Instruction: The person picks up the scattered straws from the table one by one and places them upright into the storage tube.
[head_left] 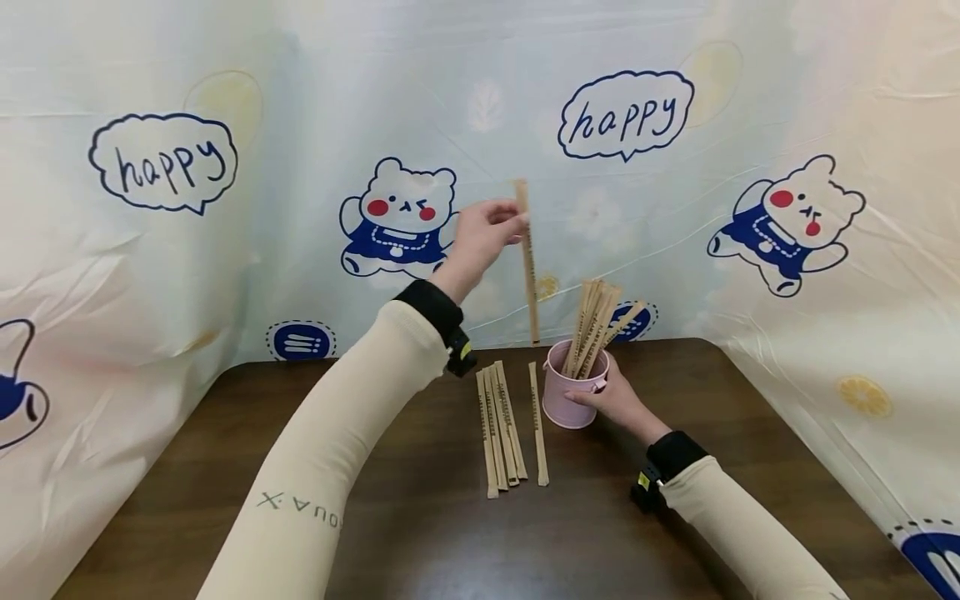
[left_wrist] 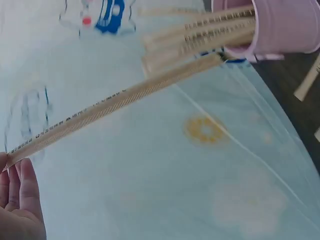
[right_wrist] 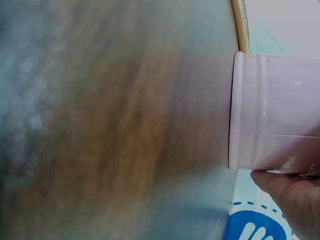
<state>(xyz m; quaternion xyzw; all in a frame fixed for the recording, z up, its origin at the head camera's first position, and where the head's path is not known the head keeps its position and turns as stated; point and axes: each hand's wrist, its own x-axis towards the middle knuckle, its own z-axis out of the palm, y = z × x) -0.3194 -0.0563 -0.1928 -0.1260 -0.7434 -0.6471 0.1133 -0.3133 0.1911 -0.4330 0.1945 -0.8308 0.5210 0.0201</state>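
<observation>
My left hand [head_left: 487, 237] pinches one paper-wrapped stick [head_left: 529, 267] near its upper end and holds it upright in the air; in the left wrist view the fingers show at the lower left. Around the side of a pink bucket [head_left: 562, 400] my right hand [head_left: 618, 396] is curled, the thumb at its front. Several wrapped sticks [head_left: 592, 321] lean in the bucket. In the right wrist view the bucket [right_wrist: 285, 110] stands on the table, with the hand [right_wrist: 295, 200] against it.
Several wrapped sticks [head_left: 498, 433] lie side by side on the brown table [head_left: 420, 533], left of the bucket. A single stick [head_left: 538, 425] lies between them and the bucket. Behind the table hangs a printed cloth [head_left: 495, 100].
</observation>
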